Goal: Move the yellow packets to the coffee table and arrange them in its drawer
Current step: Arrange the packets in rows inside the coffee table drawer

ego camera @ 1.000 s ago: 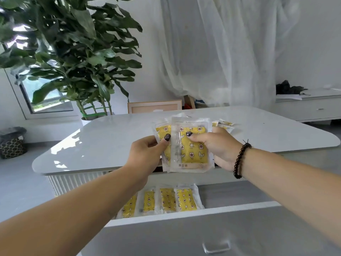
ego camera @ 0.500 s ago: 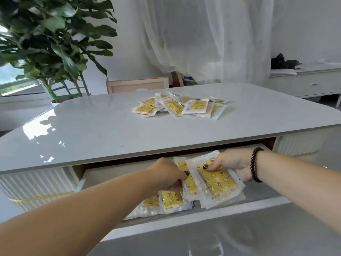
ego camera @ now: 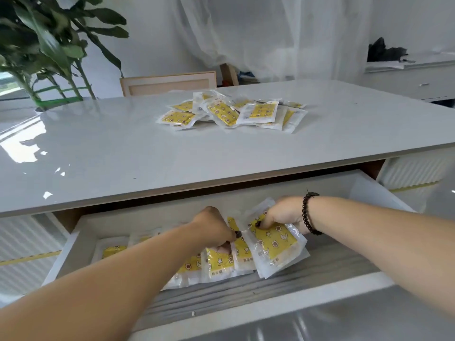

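Observation:
The white coffee table [ego camera: 103,156] has its drawer [ego camera: 246,308] pulled out toward me. A row of yellow packets [ego camera: 219,263] lies along the drawer floor, partly hidden by my left forearm. My left hand [ego camera: 213,228] pinches one yellow packet [ego camera: 242,249] at the right end of that row. My right hand [ego camera: 283,215], with a dark bead bracelet on its wrist, grips a small stack of yellow packets [ego camera: 275,244] tilted just right of it. A loose pile of yellow packets [ego camera: 231,113] lies on the tabletop behind.
A large leafy plant [ego camera: 49,45] stands at the far left behind the table. A wooden frame [ego camera: 170,82] leans beyond the table, before white curtains. A white cabinet [ego camera: 413,80] with dark items on top is at the far right. The drawer's right half shows bare grey floor [ego camera: 344,257].
Both hands came down from above the tabletop into the drawer with the packets. Since half a second ago they have spread apart slightly, the left hand's packet lying closer to the row.

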Tool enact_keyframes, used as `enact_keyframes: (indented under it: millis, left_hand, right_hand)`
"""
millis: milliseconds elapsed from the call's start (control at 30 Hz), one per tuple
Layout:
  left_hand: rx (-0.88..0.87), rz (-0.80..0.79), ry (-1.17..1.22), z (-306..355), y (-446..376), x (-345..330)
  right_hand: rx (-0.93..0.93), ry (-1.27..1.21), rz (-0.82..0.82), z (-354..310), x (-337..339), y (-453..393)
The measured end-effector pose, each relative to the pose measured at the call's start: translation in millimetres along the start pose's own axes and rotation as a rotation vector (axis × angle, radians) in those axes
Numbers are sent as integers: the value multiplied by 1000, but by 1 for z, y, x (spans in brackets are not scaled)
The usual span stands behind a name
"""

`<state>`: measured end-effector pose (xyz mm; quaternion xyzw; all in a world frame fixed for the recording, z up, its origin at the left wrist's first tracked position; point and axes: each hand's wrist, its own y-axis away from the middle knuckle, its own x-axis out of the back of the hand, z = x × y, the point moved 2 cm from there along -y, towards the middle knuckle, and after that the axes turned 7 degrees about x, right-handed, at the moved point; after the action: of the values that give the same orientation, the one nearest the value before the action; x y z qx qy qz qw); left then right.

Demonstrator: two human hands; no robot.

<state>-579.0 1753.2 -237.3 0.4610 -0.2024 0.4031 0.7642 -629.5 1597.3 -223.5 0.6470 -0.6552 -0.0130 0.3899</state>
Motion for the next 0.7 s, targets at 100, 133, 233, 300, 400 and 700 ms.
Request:
enact_keyframes:
  millis: [100, 133, 233, 300, 400, 700]
  left_hand:
    - [-47, 58, -117, -1, 2, -1]
    - [-59, 75, -142, 0, 3, -2]
    - [-86, 110, -168, -1, 4, -5]
    - [-90, 113, -173, -2, 5, -6]
    - [-132, 142, -174, 0, 7, -5]
    - [-234, -117, 490, 11, 17, -11]
  right_hand:
    - [30, 65, 25, 11, -4, -14]
    - [47, 99, 42, 12, -4, -15]
    - [64, 55, 129, 12, -1, -13]
    - [77, 107, 193, 11, 5, -9]
    - [59, 85, 231, 11, 15, -1]
    - [168, -650, 79, 8, 16, 5]
